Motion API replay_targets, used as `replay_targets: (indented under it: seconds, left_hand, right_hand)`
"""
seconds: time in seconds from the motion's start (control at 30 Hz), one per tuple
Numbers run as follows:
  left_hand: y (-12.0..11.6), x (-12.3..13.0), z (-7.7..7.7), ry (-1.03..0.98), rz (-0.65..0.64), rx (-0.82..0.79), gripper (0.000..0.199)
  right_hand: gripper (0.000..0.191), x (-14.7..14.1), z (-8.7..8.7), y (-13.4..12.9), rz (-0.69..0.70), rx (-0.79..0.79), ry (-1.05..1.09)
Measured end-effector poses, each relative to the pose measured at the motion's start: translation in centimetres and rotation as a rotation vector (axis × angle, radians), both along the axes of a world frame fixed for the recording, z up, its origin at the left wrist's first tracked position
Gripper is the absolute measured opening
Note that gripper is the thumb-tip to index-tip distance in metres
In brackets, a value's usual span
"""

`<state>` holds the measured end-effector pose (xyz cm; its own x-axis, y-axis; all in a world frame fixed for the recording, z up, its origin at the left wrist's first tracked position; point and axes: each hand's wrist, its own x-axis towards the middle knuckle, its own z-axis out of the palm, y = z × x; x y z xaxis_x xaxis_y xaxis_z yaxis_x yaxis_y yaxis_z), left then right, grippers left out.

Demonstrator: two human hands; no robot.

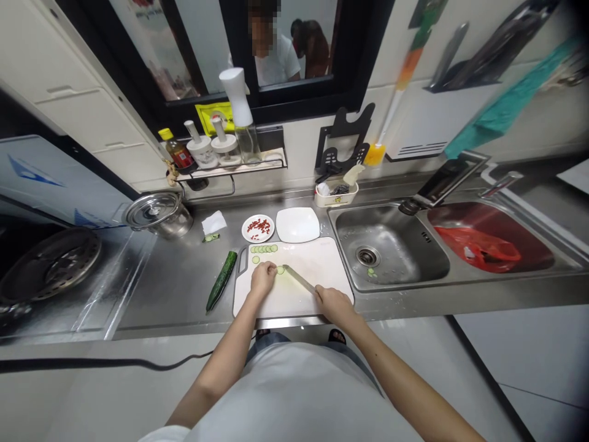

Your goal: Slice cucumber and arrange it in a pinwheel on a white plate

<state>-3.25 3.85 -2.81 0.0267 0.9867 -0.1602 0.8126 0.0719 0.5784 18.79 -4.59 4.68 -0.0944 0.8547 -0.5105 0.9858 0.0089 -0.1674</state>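
White cloth of the person's shirt (294, 393) bulks nearest, both bare forearms reaching past it to the counter. I see the right hand (334, 304) closed round the handle of a knife (300, 280), its blade slanting over the cutting board (317, 261), with the tip close to a pale cucumber slice (280, 270). Beside that slice the left hand (262, 278) has its fingertips bunched together; whether they pinch it, I can't tell from here.

Off the board's left side lies a long dark-green cucumber (221, 281), slanted on the steel. Farther up the board, one slice (256, 260) sits alone just below an overlapping row of slices (264, 249) along the far edge.

Behind the board stand a small plate (245, 234) of red pieces (260, 228) and, next to it, a white dish (297, 224). Over to the right is the steel sink (400, 245), a red bag (478, 248) in its second basin. Against the wall, a rack (271, 161) carries bottles and jars, and beyond it someone in white shows in the dark-framed window (301, 101).
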Motion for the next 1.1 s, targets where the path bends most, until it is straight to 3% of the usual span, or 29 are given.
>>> replay_targets:
  seconds: [0.23, 0.5, 1.1]
  left_hand:
    - [-0.1, 0.8, -0.1, 0.031, 0.099, -0.037, 0.015]
    - [0.3, 0.9, 0.1, 0.023, 0.168, -0.071, 0.014]
    - [0.5, 1.2, 0.4, 0.057, 0.183, -0.104, 0.013]
  right_hand:
    - [0.038, -0.5, 0.5, -0.1, 0.062, -0.005, -0.020]
    - [0.031, -0.7, 0.6, 0.0, 0.098, -0.020, -0.048]
    - [0.033, -1.2, 1.2, 1.2, 0.117, -0.055, -0.031]
